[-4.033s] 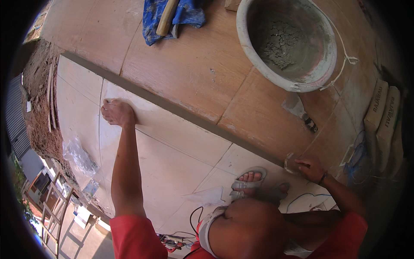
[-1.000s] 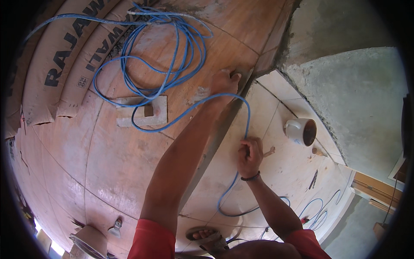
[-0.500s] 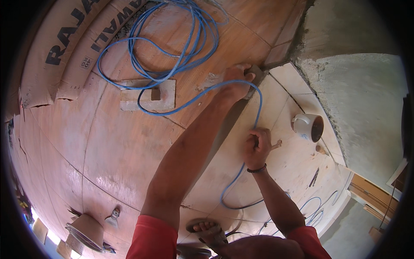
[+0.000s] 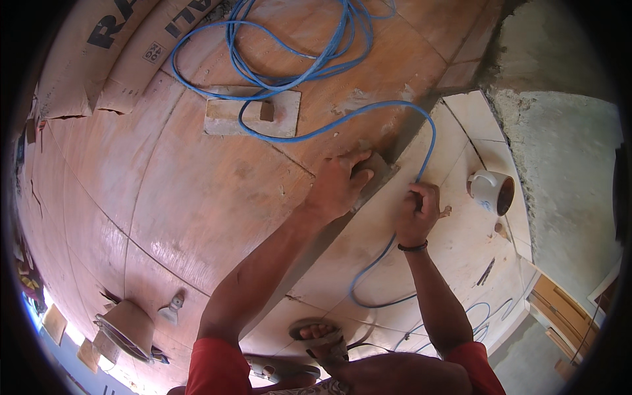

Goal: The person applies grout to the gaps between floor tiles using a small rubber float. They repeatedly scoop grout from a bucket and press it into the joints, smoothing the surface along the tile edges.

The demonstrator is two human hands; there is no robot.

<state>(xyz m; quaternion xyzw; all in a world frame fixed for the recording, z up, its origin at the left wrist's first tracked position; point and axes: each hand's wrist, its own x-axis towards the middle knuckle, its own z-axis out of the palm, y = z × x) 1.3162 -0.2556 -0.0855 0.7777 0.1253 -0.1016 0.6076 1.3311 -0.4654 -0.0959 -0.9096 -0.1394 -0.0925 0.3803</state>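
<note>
My left hand (image 4: 337, 183) grips a grey flat piece (image 4: 375, 170) against the grey strip (image 4: 415, 135) along the edge between reddish and white tiles. Its fingers are bent round the piece. My right hand (image 4: 419, 209) rests curled on the white tiles (image 4: 464, 243); the blue cable (image 4: 428, 151) runs up to and past it, and whether its fingers hold the cable or something else is unclear. A small pale piece (image 4: 445, 212) lies just right of that hand. A white mug (image 4: 490, 192) lies or stands to its right, its top toward the right.
Brown bags (image 4: 131, 66) are stacked top left, beside coiled cable. A plastering float (image 4: 224, 118) lies under the coil. A bucket (image 4: 124, 332) and scraper (image 4: 172, 306) are lower left. My sandalled foot (image 4: 316, 332) is below. A concrete surface (image 4: 573, 164) borders the right.
Over the last half second my left hand has moved down along the strip, toward me, with the grey piece. My right hand sits slightly farther right, still curled. The view has shifted.
</note>
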